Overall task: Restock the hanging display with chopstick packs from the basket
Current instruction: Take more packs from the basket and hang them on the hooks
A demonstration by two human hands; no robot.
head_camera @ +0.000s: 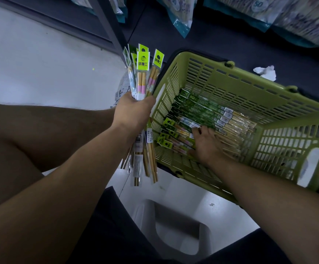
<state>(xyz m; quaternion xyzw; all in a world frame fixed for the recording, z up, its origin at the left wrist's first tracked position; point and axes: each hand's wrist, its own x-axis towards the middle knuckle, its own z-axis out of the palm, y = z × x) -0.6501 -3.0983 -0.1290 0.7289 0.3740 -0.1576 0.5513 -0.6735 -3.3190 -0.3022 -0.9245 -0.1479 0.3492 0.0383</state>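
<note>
A green plastic basket (221,77) stands on the floor, tilted toward me. Inside lie several chopstick packs (202,111), some with dark green sleeves, others with yellow-green header cards. My left hand (134,111) grips a fanned bunch of chopstick packs (143,73) just left of the basket's rim, headers pointing up. My right hand (204,145) reaches into the basket, its fingers lying on the packs at the bottom; whether they pinch a pack cannot be made out.
A grey plastic stool (174,229) sits under me. Dark shelving (221,31) rises behind the basket, with bagged goods (181,18) hanging at the top. A crumpled white paper (265,72) lies on the dark base. My bare knee (21,134) is at the left.
</note>
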